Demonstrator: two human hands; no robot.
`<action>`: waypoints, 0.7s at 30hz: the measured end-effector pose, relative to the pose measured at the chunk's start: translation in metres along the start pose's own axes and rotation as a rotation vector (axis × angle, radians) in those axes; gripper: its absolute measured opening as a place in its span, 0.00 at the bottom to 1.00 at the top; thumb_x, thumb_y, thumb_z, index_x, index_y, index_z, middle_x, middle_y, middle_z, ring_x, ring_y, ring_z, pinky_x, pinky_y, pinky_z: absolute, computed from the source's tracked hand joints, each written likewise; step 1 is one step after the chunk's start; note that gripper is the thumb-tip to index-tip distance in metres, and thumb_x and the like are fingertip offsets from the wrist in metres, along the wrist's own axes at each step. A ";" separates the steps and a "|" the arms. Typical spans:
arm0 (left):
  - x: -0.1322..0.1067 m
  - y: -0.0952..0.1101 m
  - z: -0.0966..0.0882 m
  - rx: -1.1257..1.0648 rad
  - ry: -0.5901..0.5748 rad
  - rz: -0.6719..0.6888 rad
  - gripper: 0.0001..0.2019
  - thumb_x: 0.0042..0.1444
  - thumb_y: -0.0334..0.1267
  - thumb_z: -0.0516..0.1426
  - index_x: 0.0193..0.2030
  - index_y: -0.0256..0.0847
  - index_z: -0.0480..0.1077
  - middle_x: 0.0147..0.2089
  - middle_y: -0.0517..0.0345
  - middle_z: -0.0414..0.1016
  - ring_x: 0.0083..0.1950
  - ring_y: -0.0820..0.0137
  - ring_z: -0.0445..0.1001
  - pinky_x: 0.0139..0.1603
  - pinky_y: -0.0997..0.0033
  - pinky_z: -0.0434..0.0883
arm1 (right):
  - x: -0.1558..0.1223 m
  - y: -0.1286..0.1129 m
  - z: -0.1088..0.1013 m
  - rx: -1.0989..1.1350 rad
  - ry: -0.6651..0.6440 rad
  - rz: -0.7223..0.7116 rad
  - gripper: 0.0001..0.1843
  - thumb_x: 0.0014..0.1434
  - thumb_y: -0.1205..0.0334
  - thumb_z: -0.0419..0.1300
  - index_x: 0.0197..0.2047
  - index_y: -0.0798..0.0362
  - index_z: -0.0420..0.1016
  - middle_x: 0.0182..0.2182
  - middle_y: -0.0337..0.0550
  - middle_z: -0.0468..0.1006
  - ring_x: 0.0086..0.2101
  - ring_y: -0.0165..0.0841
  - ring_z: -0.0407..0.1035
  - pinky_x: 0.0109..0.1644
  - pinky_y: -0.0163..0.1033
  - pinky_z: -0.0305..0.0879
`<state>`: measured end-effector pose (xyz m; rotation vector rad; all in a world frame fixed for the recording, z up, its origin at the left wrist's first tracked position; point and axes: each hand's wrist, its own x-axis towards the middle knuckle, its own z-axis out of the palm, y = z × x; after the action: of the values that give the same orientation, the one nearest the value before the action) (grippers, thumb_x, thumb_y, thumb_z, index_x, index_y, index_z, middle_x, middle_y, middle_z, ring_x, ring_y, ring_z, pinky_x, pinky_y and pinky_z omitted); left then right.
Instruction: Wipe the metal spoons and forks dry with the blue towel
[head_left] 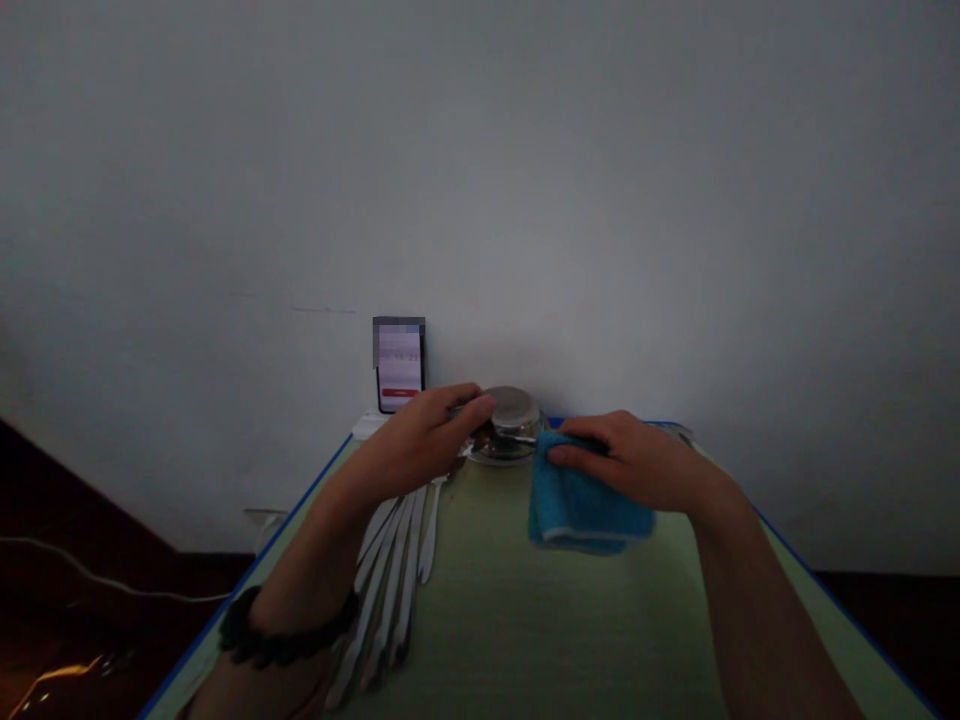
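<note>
My left hand (439,425) pinches one end of a shiny metal spoon (516,439), held level above the table. The spoon's other end runs into a folded blue cloth (581,500), which my right hand (619,455) grips between thumb and fingers. Part of the spoon is hidden by my left fingers and by the cloth. Just behind both hands stands a round metal container (511,405) with a shiny rim or dish at its base. Under my left forearm lie several long metal knives (394,570), with a smaller utensil handle (430,545) beside them.
A phone (400,370) leans upright at the table's back left, against the wall (600,200). The pale green table (555,630) has blue edges. At the back right, partly behind my right arm, lie thin metal items (684,434). A white cable (112,578) runs at left.
</note>
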<state>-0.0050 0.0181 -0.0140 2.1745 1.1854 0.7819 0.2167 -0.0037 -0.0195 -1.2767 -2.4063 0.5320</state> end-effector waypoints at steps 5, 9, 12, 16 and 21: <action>-0.002 -0.013 -0.003 -0.094 0.034 -0.063 0.12 0.56 0.44 0.47 0.31 0.39 0.67 0.27 0.60 0.66 0.26 0.74 0.65 0.23 0.79 0.63 | -0.006 0.010 -0.006 -0.001 0.011 0.043 0.17 0.60 0.50 0.50 0.38 0.51 0.74 0.32 0.40 0.77 0.31 0.32 0.69 0.33 0.36 0.60; -0.003 -0.007 -0.001 -0.090 0.029 -0.079 0.14 0.56 0.44 0.46 0.30 0.38 0.67 0.27 0.61 0.64 0.27 0.74 0.64 0.25 0.78 0.64 | -0.007 0.007 -0.005 -0.012 0.015 0.052 0.15 0.59 0.51 0.51 0.38 0.50 0.74 0.32 0.40 0.77 0.30 0.32 0.69 0.32 0.36 0.59; -0.002 0.002 0.002 -0.092 0.008 -0.069 0.14 0.57 0.43 0.46 0.29 0.39 0.65 0.24 0.63 0.62 0.25 0.74 0.63 0.24 0.77 0.63 | -0.006 -0.002 -0.004 -0.022 0.023 0.035 0.14 0.59 0.52 0.51 0.39 0.50 0.74 0.32 0.40 0.77 0.30 0.31 0.69 0.32 0.35 0.59; -0.002 0.011 0.006 -0.036 -0.002 0.014 0.12 0.58 0.39 0.44 0.27 0.39 0.62 0.24 0.64 0.61 0.24 0.75 0.62 0.24 0.76 0.60 | -0.004 -0.015 0.000 -0.041 0.039 -0.032 0.13 0.60 0.55 0.51 0.38 0.51 0.74 0.29 0.39 0.77 0.27 0.30 0.68 0.31 0.34 0.57; -0.002 0.019 0.011 0.055 0.010 0.066 0.12 0.59 0.39 0.44 0.28 0.40 0.60 0.25 0.64 0.62 0.25 0.74 0.62 0.25 0.75 0.59 | 0.002 -0.025 0.008 -0.071 0.051 -0.069 0.14 0.61 0.55 0.49 0.40 0.52 0.73 0.29 0.41 0.77 0.26 0.29 0.67 0.30 0.34 0.55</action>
<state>0.0124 0.0057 -0.0094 2.2672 1.1576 0.7981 0.1943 -0.0162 -0.0139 -1.2162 -2.4360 0.3931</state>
